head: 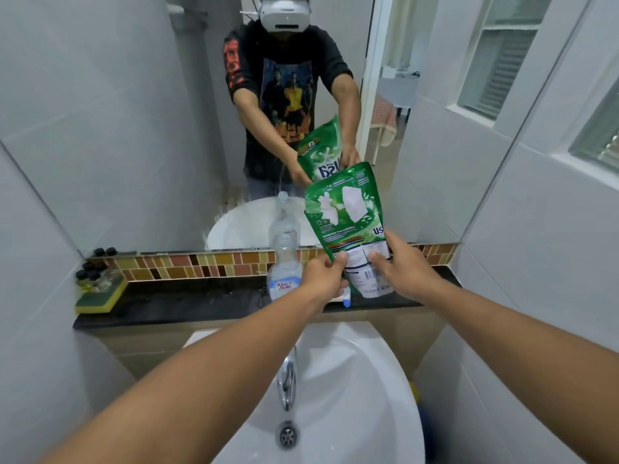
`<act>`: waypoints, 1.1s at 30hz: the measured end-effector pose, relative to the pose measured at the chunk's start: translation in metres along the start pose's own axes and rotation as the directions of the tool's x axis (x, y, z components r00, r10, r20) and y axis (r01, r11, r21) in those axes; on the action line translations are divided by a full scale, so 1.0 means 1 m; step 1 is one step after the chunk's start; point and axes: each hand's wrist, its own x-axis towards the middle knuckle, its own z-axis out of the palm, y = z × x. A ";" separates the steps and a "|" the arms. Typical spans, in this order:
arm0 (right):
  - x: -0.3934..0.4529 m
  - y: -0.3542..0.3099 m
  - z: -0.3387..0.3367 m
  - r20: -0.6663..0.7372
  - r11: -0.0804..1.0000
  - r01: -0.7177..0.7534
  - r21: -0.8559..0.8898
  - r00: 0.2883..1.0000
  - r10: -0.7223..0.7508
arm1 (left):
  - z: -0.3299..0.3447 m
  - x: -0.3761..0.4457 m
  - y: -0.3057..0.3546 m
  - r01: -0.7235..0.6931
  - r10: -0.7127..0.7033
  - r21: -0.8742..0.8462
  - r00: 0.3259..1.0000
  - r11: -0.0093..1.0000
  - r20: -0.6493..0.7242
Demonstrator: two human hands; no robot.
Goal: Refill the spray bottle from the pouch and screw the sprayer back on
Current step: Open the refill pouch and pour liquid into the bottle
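Both my hands hold a green refill pouch upright above the black ledge. My left hand pinches its lower left edge and my right hand grips its lower right part. Just left of the pouch a clear plastic spray bottle stands on the ledge with its neck uncapped and a blue label low on its front. A small white and blue part lies on the ledge below the pouch, mostly hidden by my left hand; I cannot tell whether it is the sprayer.
The black ledge runs under a wall mirror that reflects me, the pouch and the bottle. A yellow-green sponge and small dark-capped jars sit at its left end. Below are the white sink and chrome tap.
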 end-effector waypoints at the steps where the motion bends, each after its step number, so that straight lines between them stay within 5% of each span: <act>1: 0.003 0.000 -0.002 0.007 1.000 0.004 -0.025 1.000 -0.004 | 0.002 0.000 0.000 0.013 -0.013 -0.010 1.000 1.000 -0.007; 14: 0.031 -0.013 -0.020 0.193 0.933 0.117 -0.341 0.980 -0.052 | 0.024 0.008 -0.005 0.142 -0.143 -0.229 0.990 0.963 0.016; 33: 0.053 -0.050 -0.019 0.198 0.827 0.126 -0.547 0.980 -0.018 | 0.016 0.024 0.001 0.223 -0.209 -0.345 0.975 0.912 0.079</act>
